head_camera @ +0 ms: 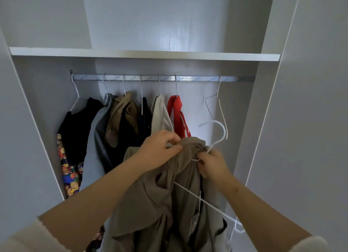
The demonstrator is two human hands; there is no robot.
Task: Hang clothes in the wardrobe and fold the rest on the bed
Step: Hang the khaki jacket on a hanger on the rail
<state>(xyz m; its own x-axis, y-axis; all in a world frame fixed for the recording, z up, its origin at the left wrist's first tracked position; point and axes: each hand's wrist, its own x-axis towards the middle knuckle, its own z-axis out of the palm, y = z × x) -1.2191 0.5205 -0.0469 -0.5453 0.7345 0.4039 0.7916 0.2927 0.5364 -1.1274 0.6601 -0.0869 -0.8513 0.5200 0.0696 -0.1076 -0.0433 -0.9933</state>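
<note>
A beige-brown garment (pixel 160 201) hangs bunched in front of the open wardrobe, partly threaded on a white wire hanger (pixel 219 131). My left hand (pixel 160 150) pinches the garment's collar at its top left. My right hand (pixel 211 165) grips the collar and the hanger's neck on the right. The hanger's hook curves up above my right hand, below the metal rail (pixel 197 78). One hanger arm runs down to the lower right, outside the cloth.
Several clothes hang on the rail: black (pixel 79 123), grey (pixel 96 136), tan (pixel 122 116), white (pixel 160 114), red (pixel 178 116). An empty wire hanger (pixel 216 104) hangs at the right. A shelf (pixel 145 54) sits above; wardrobe side panels flank both sides.
</note>
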